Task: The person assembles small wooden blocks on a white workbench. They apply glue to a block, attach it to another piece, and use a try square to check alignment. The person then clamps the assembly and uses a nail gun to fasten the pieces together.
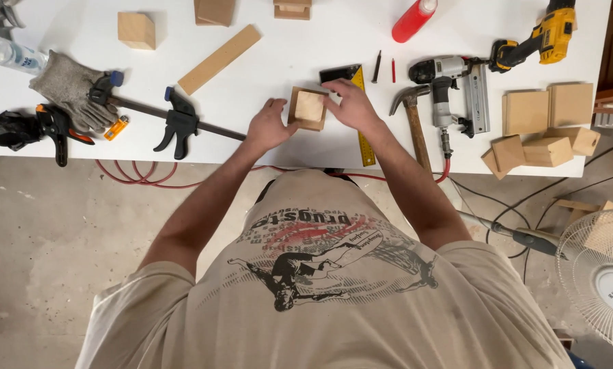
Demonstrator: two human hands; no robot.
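Currently small wooden box (308, 108) sits betw. both hands: left hand (269, 126) cupped on its left side, right hand (351, 104) pinching top-right corner; roughly square, equidistant.

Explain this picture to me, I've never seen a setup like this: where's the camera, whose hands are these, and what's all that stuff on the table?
There is one picture, taken from above and looking down on a person at a white worktable. No machine is working here, only two bare hands. The left hand and the right hand together grip a small square pale wooden box from either side. To the left lie a black bar clamp, a grey work glove and a long flat wooden strip. To the right lie a wooden-handled hammer, a grey nail gun, a yellow-and-black cordless drill and a pile of cut wooden pieces. A yellow ruler lies under the right wrist.
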